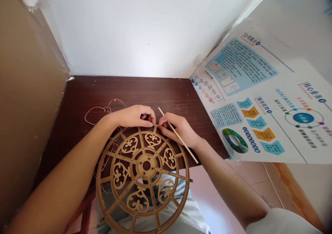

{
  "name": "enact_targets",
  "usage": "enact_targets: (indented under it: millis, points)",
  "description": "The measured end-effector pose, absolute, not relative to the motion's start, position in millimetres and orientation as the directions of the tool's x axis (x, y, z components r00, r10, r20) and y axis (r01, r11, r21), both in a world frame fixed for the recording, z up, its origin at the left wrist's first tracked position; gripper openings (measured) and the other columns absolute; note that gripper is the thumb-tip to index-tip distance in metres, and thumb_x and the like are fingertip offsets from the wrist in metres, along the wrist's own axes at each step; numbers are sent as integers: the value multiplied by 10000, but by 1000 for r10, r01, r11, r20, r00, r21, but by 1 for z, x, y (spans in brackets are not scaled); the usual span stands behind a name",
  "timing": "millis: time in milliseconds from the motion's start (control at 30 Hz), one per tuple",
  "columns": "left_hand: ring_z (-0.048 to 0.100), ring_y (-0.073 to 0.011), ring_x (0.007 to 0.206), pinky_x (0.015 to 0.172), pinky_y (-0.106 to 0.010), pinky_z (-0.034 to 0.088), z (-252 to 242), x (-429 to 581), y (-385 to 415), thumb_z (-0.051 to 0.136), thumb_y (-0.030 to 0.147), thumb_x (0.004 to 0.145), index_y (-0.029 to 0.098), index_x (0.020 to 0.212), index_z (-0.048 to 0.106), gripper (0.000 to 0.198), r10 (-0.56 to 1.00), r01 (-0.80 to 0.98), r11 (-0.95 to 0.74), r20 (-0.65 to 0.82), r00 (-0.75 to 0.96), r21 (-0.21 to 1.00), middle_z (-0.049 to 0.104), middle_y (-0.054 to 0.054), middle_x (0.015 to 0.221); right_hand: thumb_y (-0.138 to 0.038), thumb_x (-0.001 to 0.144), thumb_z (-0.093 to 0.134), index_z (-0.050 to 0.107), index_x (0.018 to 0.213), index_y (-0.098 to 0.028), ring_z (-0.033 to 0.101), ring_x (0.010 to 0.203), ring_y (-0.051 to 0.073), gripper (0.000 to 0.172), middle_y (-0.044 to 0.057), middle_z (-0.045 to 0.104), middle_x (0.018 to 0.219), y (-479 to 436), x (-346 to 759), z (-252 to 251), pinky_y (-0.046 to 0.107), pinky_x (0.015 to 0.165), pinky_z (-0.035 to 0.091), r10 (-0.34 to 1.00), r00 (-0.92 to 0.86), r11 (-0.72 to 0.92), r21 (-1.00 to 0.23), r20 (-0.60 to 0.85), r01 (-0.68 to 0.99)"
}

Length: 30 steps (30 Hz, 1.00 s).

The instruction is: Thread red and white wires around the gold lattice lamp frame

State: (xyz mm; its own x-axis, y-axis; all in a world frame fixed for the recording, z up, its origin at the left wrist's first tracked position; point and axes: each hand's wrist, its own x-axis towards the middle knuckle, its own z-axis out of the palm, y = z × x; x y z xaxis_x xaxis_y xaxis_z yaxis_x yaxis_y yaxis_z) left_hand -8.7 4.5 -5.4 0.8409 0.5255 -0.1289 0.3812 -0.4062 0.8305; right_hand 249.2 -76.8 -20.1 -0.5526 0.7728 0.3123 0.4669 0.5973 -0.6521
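Note:
A round openwork wooden wheel (146,165) with scroll-shaped cutouts leans from the table edge over my lap. At its far rim, my left hand (140,116) has its fingers curled and its thumb along the rim. Beside it, my right hand (178,127) pinches at the same rim, fingertips close to the left ones. A thin wooden stick (181,140) runs through my right hand, held between its fingers and sticking out at both ends. Whatever small piece lies between the fingertips is too small to make out.
Thin red and white wires (91,114) lie looped on the dark brown table (155,90), partly behind my left arm and the wheel. A white panel (135,30) stands at the back, a brown panel (28,89) at the left, and a printed poster board (246,89) at the right.

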Motion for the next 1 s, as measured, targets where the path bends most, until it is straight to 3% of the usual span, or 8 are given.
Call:
enact_targets:
  millis: [567,800,1000]
  points:
    - [604,-195,928,842,-336,458,-7,-9,6,709,456,943,221,1041,806,273,509,389,-420,-143,849,820,726,-27,1077,-156,1049,645,649,1031,-218,594,755,131,64,-8,630,858,-78,248,-20,258,727,477,724,-574,675,-564,383,475]
    - [583,-189,882,814,-337,455,-2,-9,5,709,454,921,218,991,790,259,524,413,-381,-175,834,827,722,-21,1041,-234,1061,692,670,1045,-220,604,763,131,30,-9,629,864,-80,248,-19,265,729,482,759,-550,630,-610,349,481]
    - [570,-182,852,795,-328,447,1,-11,5,709,444,908,221,968,779,242,520,423,-338,-207,828,841,707,-11,984,-335,1137,615,706,1065,-214,635,835,139,167,15,676,934,-79,247,-14,283,802,504,817,-509,537,-682,272,497]
